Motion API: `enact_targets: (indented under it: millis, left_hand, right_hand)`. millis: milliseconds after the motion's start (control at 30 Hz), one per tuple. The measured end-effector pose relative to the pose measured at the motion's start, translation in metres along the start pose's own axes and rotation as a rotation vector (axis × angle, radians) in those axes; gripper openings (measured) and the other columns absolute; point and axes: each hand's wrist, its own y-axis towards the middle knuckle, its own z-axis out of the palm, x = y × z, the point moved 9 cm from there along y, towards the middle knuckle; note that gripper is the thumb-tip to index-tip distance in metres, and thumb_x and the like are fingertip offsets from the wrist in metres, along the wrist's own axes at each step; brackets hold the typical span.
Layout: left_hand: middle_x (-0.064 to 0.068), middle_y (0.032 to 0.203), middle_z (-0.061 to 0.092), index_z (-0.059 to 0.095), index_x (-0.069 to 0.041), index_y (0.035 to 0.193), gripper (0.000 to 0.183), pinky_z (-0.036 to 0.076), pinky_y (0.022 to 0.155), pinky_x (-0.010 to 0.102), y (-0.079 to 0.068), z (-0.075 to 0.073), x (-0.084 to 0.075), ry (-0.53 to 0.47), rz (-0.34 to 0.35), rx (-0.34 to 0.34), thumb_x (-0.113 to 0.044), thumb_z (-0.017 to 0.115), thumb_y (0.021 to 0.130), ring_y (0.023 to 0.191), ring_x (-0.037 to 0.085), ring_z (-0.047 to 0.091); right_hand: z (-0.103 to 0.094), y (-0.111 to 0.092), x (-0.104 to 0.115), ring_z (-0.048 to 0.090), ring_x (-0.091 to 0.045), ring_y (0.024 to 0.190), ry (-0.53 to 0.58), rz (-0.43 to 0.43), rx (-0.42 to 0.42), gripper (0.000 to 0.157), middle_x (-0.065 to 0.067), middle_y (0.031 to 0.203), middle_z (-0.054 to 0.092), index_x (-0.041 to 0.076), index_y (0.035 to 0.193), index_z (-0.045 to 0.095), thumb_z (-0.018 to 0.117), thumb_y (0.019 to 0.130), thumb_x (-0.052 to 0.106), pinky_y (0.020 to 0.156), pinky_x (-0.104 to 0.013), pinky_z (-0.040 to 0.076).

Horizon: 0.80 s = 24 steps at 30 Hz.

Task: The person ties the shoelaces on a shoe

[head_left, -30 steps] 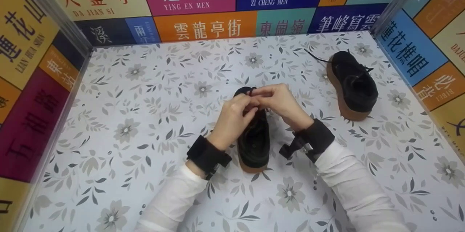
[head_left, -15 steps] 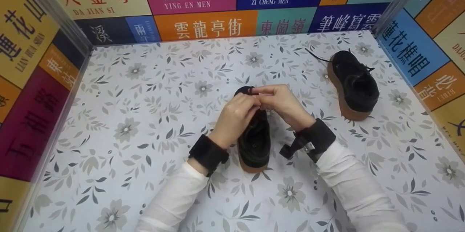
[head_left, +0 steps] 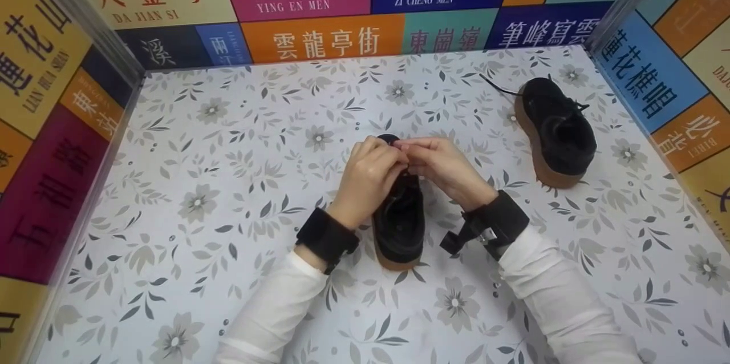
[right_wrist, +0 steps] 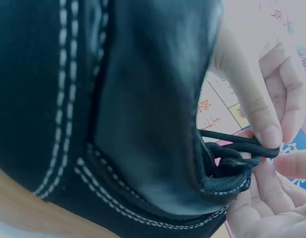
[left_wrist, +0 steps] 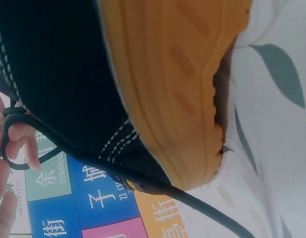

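Observation:
A black shoe (head_left: 399, 233) with a tan sole stands on the floral surface, toe facing away from me. Both hands meet over its laced front. My left hand (head_left: 365, 173) pinches the black shoelace (right_wrist: 264, 148) between thumb and fingers, which shows in the right wrist view. Opposite it, my right hand (head_left: 447, 167) holds the same lace with thumb and fingertips close together. A loop of lace (left_wrist: 39, 163) hangs by the fingers in the left wrist view, and a loose strand trails along the shoe's side (left_wrist: 59, 74). In the head view the hands hide the lacing.
A second black shoe (head_left: 564, 130) with a tan sole stands at the back right, one lace end (head_left: 496, 85) stretching left from it. Colourful panels with lettering (head_left: 319, 39) enclose the back and both sides. Black camera straps (head_left: 328, 238) circle both wrists.
My left hand has edged forward over the shoe's toe, covering more of it. The right hand stays close to the same spot, and both shoes keep their places.

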Motion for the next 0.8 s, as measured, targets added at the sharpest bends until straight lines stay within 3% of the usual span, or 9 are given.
enact_targets:
  millis: [167,333,467,533,667,800]
  left_hand:
    - [0.009,0.102,0.075,0.074,-0.005,0.098,0.005,0.052,0.085,0.038,-0.002,0.002,0.003,-0.056,-0.043,-0.011,-0.006,0.078,0.094,0.100,0.027,0.065]
    - [0.016,0.113,0.064,0.070,0.001,0.111,0.023,0.056,0.099,0.037,-0.007,0.003,0.014,-0.103,-0.222,-0.035,-0.008,0.081,0.093,0.108,0.028,0.063]
    - [0.016,0.109,0.059,0.059,0.002,0.111,0.035,0.058,0.092,0.034,-0.012,0.004,0.024,-0.127,-0.420,-0.027,-0.011,0.085,0.091,0.101,0.027,0.062]
    - [0.015,0.103,0.061,0.058,0.000,0.105,0.034,0.057,0.086,0.035,-0.014,0.004,0.027,-0.126,-0.486,-0.009,-0.014,0.086,0.091,0.095,0.027,0.062]
    - [0.013,0.090,0.064,0.062,-0.002,0.093,0.028,0.055,0.080,0.037,-0.017,0.005,0.031,-0.129,-0.534,0.023,-0.017,0.085,0.092,0.086,0.026,0.063]
    - [0.013,0.090,0.068,0.069,0.000,0.095,0.024,0.055,0.076,0.033,-0.021,0.008,0.036,-0.167,-0.579,0.033,-0.019,0.085,0.092,0.082,0.025,0.065]
  right_hand:
    - [0.001,-0.005,0.002,0.074,-0.006,0.091,0.001,-0.019,-0.006,0.040,0.008,0.103,0.079,-0.019,0.142,0.055,0.054,0.107,0.001,0.083,-0.019,0.061]
    - [0.004,-0.008,0.003,0.074,-0.005,0.090,0.010,-0.038,0.004,0.034,0.006,0.098,0.079,-0.016,0.137,0.061,0.054,0.106,-0.002,0.083,-0.019,0.061]
    - [0.006,-0.009,0.004,0.073,-0.005,0.090,0.003,-0.038,0.012,0.038,0.006,0.094,0.079,-0.019,0.141,0.056,0.053,0.106,-0.003,0.084,-0.019,0.060]
    - [0.006,-0.010,0.004,0.073,-0.004,0.090,-0.005,-0.035,0.007,0.040,0.006,0.093,0.078,-0.020,0.142,0.054,0.053,0.106,-0.002,0.084,-0.018,0.060]
    - [0.005,-0.011,0.005,0.074,-0.004,0.090,-0.016,-0.043,-0.005,0.038,0.007,0.093,0.079,-0.019,0.140,0.056,0.054,0.106,-0.003,0.084,-0.019,0.060]
    - [0.005,-0.012,0.005,0.075,-0.005,0.092,-0.014,-0.065,0.001,0.034,0.006,0.097,0.078,-0.017,0.136,0.060,0.053,0.106,-0.004,0.086,-0.020,0.061]
